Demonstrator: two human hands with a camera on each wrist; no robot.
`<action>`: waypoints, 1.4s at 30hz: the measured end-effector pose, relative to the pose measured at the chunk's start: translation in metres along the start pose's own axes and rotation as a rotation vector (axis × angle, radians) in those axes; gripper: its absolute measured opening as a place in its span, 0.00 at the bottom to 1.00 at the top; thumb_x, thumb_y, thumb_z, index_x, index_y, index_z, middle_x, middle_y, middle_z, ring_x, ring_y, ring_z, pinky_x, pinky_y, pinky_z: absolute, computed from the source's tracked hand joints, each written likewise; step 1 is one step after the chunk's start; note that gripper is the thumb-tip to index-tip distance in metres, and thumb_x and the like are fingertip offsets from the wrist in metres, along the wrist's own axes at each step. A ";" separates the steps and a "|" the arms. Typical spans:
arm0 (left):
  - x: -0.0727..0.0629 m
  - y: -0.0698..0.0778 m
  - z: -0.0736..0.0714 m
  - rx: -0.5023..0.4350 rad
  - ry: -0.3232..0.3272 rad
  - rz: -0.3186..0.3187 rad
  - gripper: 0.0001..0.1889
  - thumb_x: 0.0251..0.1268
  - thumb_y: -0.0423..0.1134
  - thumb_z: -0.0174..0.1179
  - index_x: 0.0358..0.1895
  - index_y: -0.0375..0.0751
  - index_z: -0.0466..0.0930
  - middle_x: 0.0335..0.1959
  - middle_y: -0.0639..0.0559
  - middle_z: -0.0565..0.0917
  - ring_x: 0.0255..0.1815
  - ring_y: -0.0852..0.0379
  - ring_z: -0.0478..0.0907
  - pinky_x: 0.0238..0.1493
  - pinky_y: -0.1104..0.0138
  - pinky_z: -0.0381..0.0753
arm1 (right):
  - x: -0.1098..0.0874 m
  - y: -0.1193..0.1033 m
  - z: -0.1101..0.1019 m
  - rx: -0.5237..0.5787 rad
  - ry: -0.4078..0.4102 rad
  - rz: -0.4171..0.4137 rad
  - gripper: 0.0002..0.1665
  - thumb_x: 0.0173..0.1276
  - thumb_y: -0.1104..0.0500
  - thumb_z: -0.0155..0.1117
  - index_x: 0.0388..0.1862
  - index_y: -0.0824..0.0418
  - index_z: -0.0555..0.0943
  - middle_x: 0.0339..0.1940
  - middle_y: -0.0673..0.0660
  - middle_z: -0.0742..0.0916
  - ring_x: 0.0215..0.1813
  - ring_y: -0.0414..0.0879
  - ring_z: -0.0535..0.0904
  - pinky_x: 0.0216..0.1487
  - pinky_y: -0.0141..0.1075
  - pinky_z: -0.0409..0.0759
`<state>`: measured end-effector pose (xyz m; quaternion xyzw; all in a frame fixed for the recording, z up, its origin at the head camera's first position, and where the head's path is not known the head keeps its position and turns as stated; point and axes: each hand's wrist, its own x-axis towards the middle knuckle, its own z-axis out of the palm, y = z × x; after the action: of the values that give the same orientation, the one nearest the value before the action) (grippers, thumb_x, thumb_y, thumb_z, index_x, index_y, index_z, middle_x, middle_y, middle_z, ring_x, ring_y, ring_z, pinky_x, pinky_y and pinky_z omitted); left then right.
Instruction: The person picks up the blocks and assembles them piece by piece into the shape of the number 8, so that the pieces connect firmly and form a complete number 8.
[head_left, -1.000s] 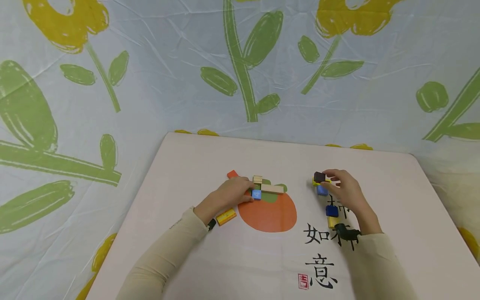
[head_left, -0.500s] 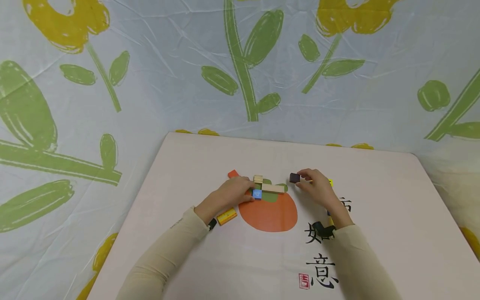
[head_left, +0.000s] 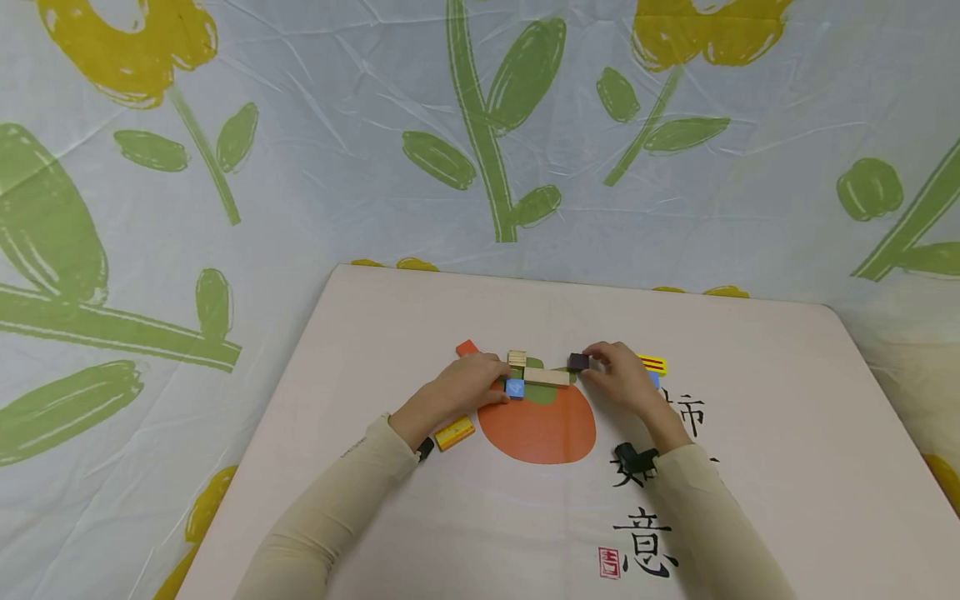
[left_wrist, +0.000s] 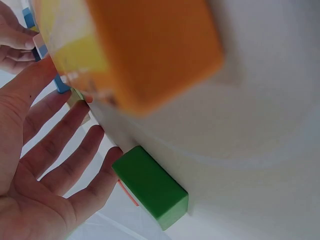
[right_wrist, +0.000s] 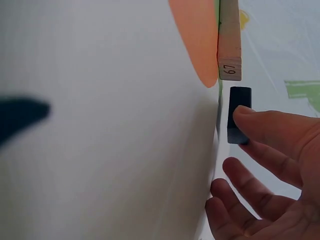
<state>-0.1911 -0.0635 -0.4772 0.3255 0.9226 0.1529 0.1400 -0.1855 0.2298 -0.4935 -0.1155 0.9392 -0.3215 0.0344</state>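
My right hand [head_left: 621,382] pinches a small black block [head_left: 578,362] between thumb and forefinger, just off the right end of a long wooden block [head_left: 547,377]. In the right wrist view the black block [right_wrist: 239,115] is held apart from the wooden block [right_wrist: 230,65], whose end reads 67. My left hand [head_left: 471,385] has thumb and forefinger at a blue block [head_left: 514,389], seemingly pinching it; its other fingers are spread in the left wrist view. Touching the long block's left end area is a short wooden block [head_left: 517,358].
An orange block [head_left: 467,347] lies beyond my left hand, and a yellow-orange block [head_left: 454,433] nearer me. A green block [left_wrist: 150,185] stands by my left fingers. Right of my right hand are a yellow block with red stripes [head_left: 652,365] and a partly hidden blue one.
My right hand has taken the black block off the yellow and blue blocks at the right and carried it left to the long wooden block. My left hand has stayed in place.
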 end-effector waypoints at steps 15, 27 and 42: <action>0.003 -0.002 0.000 0.019 0.010 0.019 0.21 0.66 0.50 0.68 0.58 0.44 0.83 0.49 0.52 0.82 0.44 0.59 0.75 0.47 0.69 0.77 | 0.004 0.003 0.004 -0.051 -0.018 0.006 0.19 0.66 0.63 0.69 0.55 0.66 0.81 0.47 0.65 0.81 0.47 0.58 0.74 0.45 0.50 0.75; 0.004 -0.002 0.000 0.025 0.009 0.018 0.21 0.66 0.50 0.68 0.58 0.44 0.83 0.48 0.53 0.82 0.43 0.59 0.76 0.47 0.69 0.77 | 0.005 0.003 0.003 -0.056 -0.026 0.007 0.19 0.67 0.62 0.69 0.56 0.66 0.81 0.48 0.66 0.81 0.48 0.59 0.75 0.44 0.51 0.76; 0.001 0.000 -0.001 0.013 -0.002 0.000 0.23 0.66 0.50 0.67 0.60 0.45 0.82 0.51 0.52 0.82 0.46 0.58 0.76 0.50 0.68 0.78 | 0.002 -0.001 0.002 -0.052 -0.028 0.015 0.19 0.66 0.62 0.69 0.55 0.65 0.81 0.48 0.66 0.81 0.49 0.59 0.75 0.46 0.52 0.76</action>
<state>-0.1923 -0.0630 -0.4765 0.3267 0.9233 0.1468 0.1387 -0.1873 0.2275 -0.4949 -0.1140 0.9475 -0.2950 0.0468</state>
